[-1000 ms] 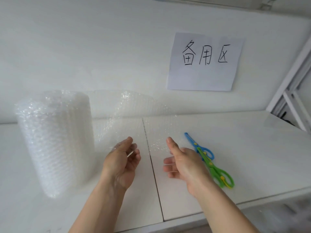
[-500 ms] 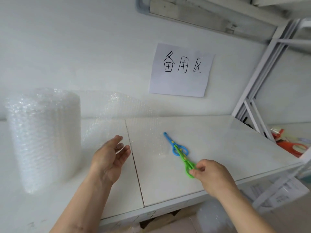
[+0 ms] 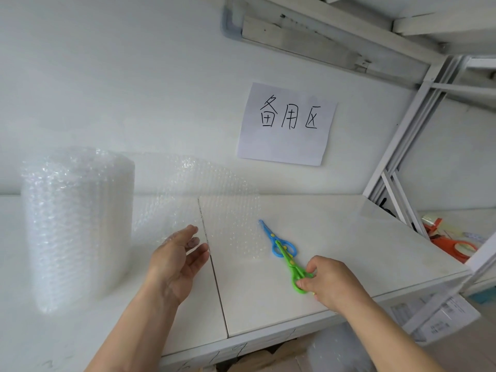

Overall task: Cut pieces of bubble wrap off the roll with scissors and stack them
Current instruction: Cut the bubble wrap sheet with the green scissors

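A big roll of clear bubble wrap (image 3: 77,224) stands upright at the left of the white table. Its loose sheet (image 3: 214,208) runs right along the wall and lies on the tabletop. My left hand (image 3: 177,260) hovers with relaxed fingers at the sheet's near edge, holding nothing. Two pairs of small scissors lie just right of the sheet: a blue pair (image 3: 276,240) and a green pair (image 3: 291,264) crossing it. My right hand (image 3: 330,281) has its fingers curled on the green pair's handles, which still lie on the table.
The white table (image 3: 349,251) has a seam (image 3: 214,269) down its middle. A paper sign (image 3: 287,124) hangs on the wall. A white rack frame (image 3: 402,146) stands at the right, with orange scissors (image 3: 453,245) behind it. Cardboard and boxes lie under the table.
My right hand moved from beside the sheet to the green scissors and took hold of their handles. My left hand stayed by the sheet. The view shifted right.
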The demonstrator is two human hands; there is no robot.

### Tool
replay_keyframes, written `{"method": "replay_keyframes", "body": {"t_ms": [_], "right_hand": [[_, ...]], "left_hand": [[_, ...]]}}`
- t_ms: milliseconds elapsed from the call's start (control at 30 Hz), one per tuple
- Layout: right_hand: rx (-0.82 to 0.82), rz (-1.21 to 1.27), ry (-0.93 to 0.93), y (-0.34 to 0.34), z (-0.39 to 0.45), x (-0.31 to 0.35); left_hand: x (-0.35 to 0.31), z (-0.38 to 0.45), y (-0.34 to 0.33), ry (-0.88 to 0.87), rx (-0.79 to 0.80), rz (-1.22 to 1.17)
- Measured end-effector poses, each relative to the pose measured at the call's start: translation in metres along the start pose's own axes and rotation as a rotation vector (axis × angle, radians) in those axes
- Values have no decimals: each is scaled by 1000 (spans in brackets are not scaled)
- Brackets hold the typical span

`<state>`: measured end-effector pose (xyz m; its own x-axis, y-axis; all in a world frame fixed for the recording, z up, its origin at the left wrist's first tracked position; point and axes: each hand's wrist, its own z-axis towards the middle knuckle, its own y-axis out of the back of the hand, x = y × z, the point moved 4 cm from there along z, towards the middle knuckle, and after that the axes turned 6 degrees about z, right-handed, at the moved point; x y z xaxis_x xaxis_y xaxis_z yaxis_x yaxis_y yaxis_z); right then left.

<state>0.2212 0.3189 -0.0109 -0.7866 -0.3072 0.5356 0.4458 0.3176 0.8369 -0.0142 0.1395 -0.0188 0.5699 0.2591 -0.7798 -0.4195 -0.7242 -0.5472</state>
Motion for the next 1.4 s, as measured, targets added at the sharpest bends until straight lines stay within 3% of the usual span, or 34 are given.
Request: {"method": "replay_keyframes", "body": {"t_ms": [233, 533, 900, 1233, 1400], "right_hand": [[83, -93, -30, 1, -5, 9], [125, 496, 49, 0, -35, 33], [432, 1105, -10, -33, -57, 71], [717, 1047, 19, -78, -84, 103], [750, 1023, 23, -77, -84, 108]], "left_hand": [[-2, -2, 0, -8, 0, -7], [-1, -2, -2, -6, 1, -2], [0, -2, -1, 1, -16, 82], [-3, -2, -4, -53, -45, 125], [-5, 0, -4, -87, -73, 84]]}}
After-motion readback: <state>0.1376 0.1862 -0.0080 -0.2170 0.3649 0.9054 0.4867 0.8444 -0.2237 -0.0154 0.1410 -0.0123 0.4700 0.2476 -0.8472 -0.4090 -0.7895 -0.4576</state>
